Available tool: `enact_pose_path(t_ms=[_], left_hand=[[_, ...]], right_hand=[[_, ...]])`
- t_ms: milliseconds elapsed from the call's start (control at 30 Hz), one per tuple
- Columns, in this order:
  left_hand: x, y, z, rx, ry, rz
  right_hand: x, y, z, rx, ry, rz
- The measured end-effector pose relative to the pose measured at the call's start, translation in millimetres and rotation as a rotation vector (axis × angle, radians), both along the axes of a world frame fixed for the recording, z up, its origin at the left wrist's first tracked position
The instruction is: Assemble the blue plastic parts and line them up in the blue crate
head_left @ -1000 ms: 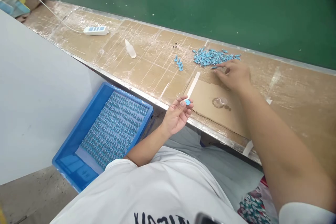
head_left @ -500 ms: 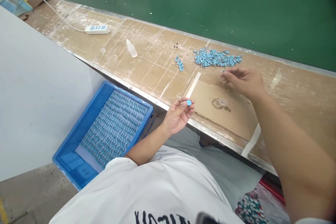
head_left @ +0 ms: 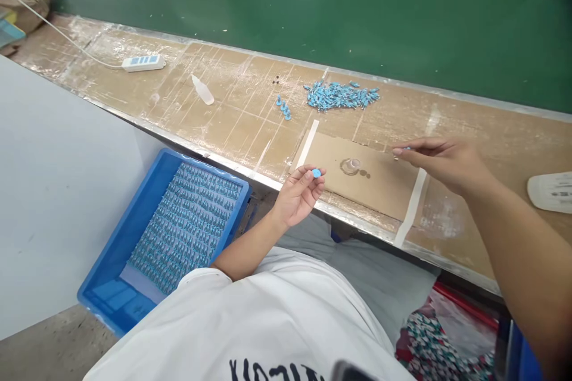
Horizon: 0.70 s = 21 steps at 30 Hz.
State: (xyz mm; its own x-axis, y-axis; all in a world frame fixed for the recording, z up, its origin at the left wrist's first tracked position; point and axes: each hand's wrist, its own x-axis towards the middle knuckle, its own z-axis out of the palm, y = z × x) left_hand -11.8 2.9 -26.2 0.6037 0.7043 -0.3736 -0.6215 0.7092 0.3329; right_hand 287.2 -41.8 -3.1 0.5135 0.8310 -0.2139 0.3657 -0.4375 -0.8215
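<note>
Near the table's front edge, my left hand [head_left: 298, 197] pinches a small round blue disc [head_left: 316, 173] between thumb and fingers. My right hand [head_left: 440, 158] hovers over the right end of the cardboard sheet [head_left: 388, 190], its thumb and fingertips closed on a small blue piece [head_left: 406, 149], mostly hidden. A small clear cup [head_left: 354, 164] stands on the cardboard between my hands, with dark wet spots beside it. Behind lies a pile of small blue pieces [head_left: 342, 96]. Several blue pieces with round bases [head_left: 283, 108] stand to the left of the pile.
A white squeeze bottle [head_left: 203, 90] and a power strip [head_left: 143, 63] lie on the left of the table. Below, a blue bin [head_left: 105, 303] holds rows of blue pieces. At right is a white object [head_left: 550, 193]; an open bag of coloured pieces [head_left: 440, 339] sits underneath.
My right hand has moved away from the blue pile, rightward and nearer, with a small blue piece in its fingertips. My left hand still holds the disc. The camera view has turned right.
</note>
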Motion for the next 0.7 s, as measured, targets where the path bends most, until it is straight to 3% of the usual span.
enact_pose_path(t_ms=[200, 367, 600, 700], left_hand=[[-1, -5, 0.8, -0.002, 0.021, 0.003], [-4, -5, 1.2, 0.026, 0.008, 0.008], [-4, -5, -1.8, 0.038, 0.02, -0.005], [-4, -5, -1.4, 0.025, 0.048, -0.011]], right_hand=[[-6, 5, -21.0, -0.089, -0.245, 0.005], [-18, 0, -42.9, 0.085, -0.299, -0.073], [-15, -14, -78.9, 0.304, -0.615, -0.049], [-26, -16, -79.5, 0.491, -0.511, -0.125]])
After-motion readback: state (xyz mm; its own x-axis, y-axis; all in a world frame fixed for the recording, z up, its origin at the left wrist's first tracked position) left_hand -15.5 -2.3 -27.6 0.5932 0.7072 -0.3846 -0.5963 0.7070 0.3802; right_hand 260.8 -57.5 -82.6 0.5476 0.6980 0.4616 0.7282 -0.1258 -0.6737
